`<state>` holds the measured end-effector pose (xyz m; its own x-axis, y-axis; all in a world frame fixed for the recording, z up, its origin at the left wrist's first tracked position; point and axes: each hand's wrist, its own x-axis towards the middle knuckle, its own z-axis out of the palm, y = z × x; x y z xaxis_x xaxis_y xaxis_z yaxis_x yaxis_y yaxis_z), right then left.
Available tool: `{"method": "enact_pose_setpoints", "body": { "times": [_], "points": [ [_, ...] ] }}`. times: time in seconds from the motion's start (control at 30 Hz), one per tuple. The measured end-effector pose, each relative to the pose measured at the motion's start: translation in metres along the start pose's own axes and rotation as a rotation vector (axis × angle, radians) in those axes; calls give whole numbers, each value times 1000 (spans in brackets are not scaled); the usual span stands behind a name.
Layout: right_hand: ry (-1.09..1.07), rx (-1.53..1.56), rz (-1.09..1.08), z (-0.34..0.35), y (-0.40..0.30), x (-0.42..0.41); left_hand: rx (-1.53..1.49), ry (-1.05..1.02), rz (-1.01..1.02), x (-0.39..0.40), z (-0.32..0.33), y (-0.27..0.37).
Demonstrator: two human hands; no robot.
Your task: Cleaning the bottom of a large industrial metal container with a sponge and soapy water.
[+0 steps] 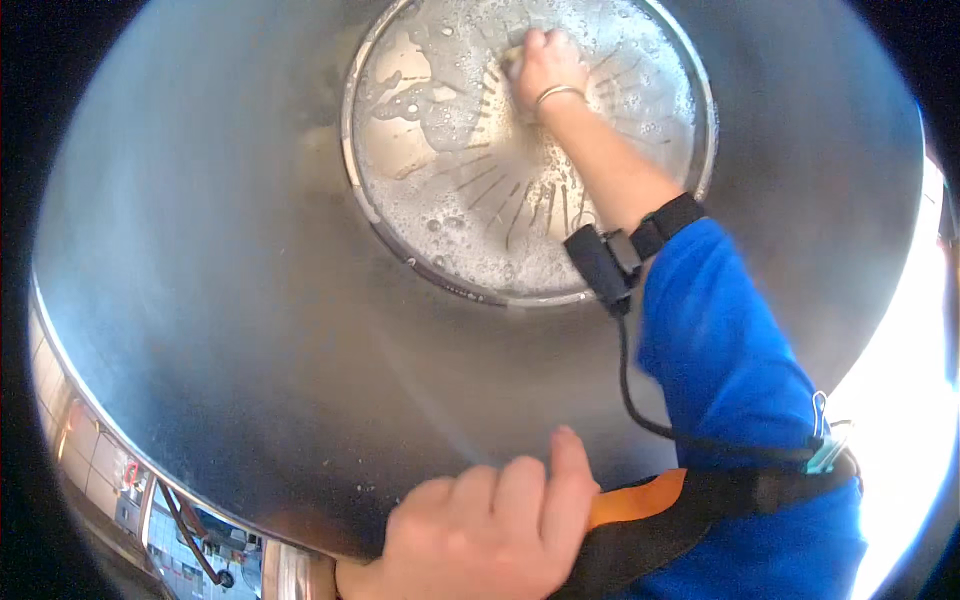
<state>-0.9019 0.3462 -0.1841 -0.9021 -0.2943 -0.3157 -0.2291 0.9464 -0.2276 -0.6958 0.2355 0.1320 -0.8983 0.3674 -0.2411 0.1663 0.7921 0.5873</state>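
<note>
A large round metal vessel (247,300) fills most of the head view. At its bottom lies a round recessed metal plate with a raised rim (349,150), wet and covered with soapy foam (457,244) and radial streaks. My right hand (553,69), a metal bangle on its wrist, reaches onto the plate's upper part. It is closed around a small yellowish scrubbing pad (513,58), mostly hidden by the fingers. Nearer me, my left hand (487,517) rests over the vessel's near edge with its fingers curled; what lies under the palm is hidden.
A black device (600,266) with a cable (628,375) is strapped to my right forearm, beside the blue sleeve (720,330). An orange strap (637,501) lies next to my left hand. Tiled surfaces (90,450) show beyond the vessel's lower-left edge.
</note>
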Motion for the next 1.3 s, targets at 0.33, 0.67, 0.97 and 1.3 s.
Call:
{"method": "enact_pose_setpoints", "body": {
  "times": [0.33, 0.67, 0.97, 1.3],
  "points": [
    [15, -37, -290, 16, 19, -45, -14, -170, -48, -5, -14, -2],
    [57, 86, -420, 46, 7, -104, -24, -178, -119, -4, -20, 0],
    [-23, 152, -274, 36, 4, -109, 18, -210, -127, -5, -21, -4],
    [-261, 132, -105, 9, -3, -76, -34, -220, -116, 1, -24, -5]
  ]
}}
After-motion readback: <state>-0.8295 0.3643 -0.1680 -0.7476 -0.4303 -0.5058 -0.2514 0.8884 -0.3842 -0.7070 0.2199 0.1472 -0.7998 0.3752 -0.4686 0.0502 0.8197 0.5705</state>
